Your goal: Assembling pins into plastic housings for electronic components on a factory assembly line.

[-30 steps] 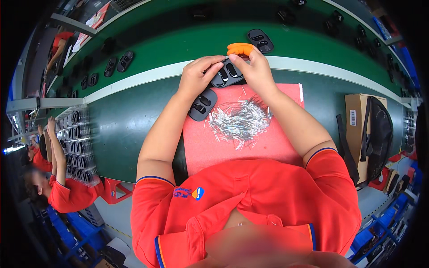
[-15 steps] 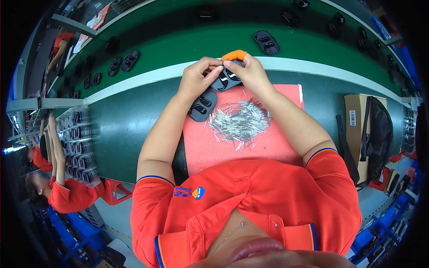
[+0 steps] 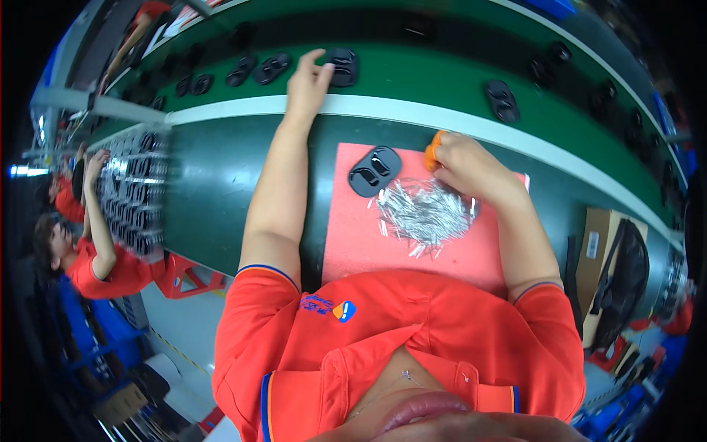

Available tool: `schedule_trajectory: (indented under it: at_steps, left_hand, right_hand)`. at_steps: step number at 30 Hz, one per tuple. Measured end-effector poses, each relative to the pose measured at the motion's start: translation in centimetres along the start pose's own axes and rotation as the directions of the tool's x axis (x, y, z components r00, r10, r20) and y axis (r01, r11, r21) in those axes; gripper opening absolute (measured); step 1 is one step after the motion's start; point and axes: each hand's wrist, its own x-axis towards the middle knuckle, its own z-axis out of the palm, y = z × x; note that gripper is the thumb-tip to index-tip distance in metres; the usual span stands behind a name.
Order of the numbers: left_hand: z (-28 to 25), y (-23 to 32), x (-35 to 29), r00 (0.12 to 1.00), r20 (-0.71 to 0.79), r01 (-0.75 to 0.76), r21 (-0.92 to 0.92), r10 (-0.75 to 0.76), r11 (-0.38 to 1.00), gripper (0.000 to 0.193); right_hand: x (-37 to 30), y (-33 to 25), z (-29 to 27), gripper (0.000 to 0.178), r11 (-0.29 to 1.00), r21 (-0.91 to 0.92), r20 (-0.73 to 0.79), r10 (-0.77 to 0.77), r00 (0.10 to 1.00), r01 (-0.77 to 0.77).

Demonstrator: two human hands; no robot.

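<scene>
A worker's left hand [image 3: 308, 82] was caught over the green belt [image 3: 420, 74], its thumb and fingers spread, with the thumb at the left edge of a black part [image 3: 343, 68]. The part lay on the belt, just beyond a white rail [image 3: 383, 107]. The right hand [image 3: 470, 166] hung low at the far right side of a heap of thin, pale strips [image 3: 426, 217], its fingers curled down, orange covers [image 3: 433, 153] on them; whether they pinched a strip could not be told. The strips lay loose on a pink mat [image 3: 368, 247], which covered part of the dark green surface [image 3: 213, 184]. A second part [image 3: 374, 171] rested on the mat's far left area, just beside the heap, two glossy black loops on its face. Along the belt, a third part [image 3: 502, 101] lay to the right, well apart from the left hand, while more parts [image 3: 272, 68] sat in a line to the left. A dark bag [image 3: 622, 269] stood beside a carton [image 3: 595, 239] at right. At left, a co-worker [image 3: 118, 272] in red sat by clear trays [image 3: 136, 191] of black pieces.
</scene>
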Motion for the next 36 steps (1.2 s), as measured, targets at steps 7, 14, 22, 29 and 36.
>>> schedule_trajectory:
  at_steps: [7,14,22,29,36]
  left_hand:
    - [-3.5,-2.4,1.6,0.966,-0.178,-0.133,0.285,0.189,0.949,0.041]
    - [-3.2,-6.4,1.1,0.995,-0.101,0.066,0.619,-0.005,0.782,0.054]
    - [-2.5,-2.1,1.0,0.964,-0.213,0.241,0.464,-0.156,0.853,0.05]
    - [-2.3,-2.0,0.9,0.991,-0.128,0.083,0.407,-0.033,0.91,0.023]
    - [0.9,7.2,-2.6,0.993,0.004,-0.114,-0.205,0.118,0.972,0.018]
  right_hand:
    - [-0.3,0.2,1.1,0.018,0.998,-0.049,-0.033,0.043,0.999,-0.044]
    - [1.3,0.7,0.9,0.021,0.896,0.36,0.054,0.258,0.965,-0.26]
    - [2.9,2.9,3.8,0.032,0.559,0.806,-0.107,0.461,0.881,-0.195]
    - [3.1,3.5,3.2,0.033,0.492,0.871,-0.318,0.561,0.764,0.001]
    - [2.9,3.0,2.0,0.026,0.472,0.852,-0.508,0.639,0.578,0.227]
